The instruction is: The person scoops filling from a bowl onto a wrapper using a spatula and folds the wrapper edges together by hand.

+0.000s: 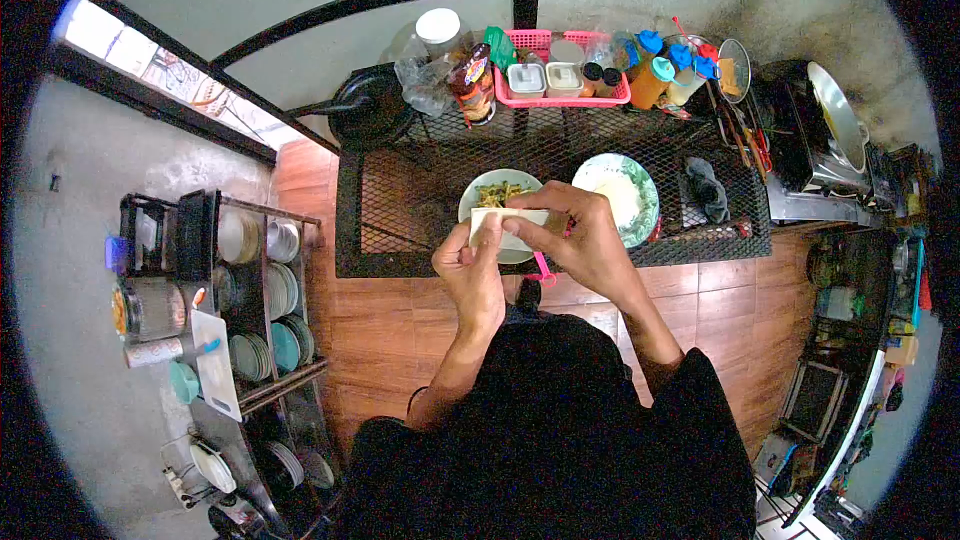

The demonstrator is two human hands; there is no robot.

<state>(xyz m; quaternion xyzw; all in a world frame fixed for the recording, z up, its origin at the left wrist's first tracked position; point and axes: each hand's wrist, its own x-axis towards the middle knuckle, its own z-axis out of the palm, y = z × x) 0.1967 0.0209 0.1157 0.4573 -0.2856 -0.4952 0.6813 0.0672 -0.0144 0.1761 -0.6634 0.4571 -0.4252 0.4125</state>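
Both hands pinch a pale, flat, folded wrapper sheet (522, 214) in front of me. My left hand (470, 275) grips its left end, thumb on top. My right hand (592, 245) holds the right part between thumb and fingers. Just beneath and beyond the sheet is a pale bowl (468, 202) with a chopped yellow-green filling (500, 191), partly hidden by the hands. A pink handle (543, 266) sticks out below the bowl. To the right of my right hand sits a green-patterned plate (648, 202) bearing a white, flat, round pile (620, 198).
The black mesh table (400, 205) carries a pink basket (560, 100) of containers, blue-capped bottles (655, 80), a dark pan (370, 105) and a dark cloth (706, 190). A stove with a metal pan (838, 115) stands right. A dish rack (270, 340) stands left.
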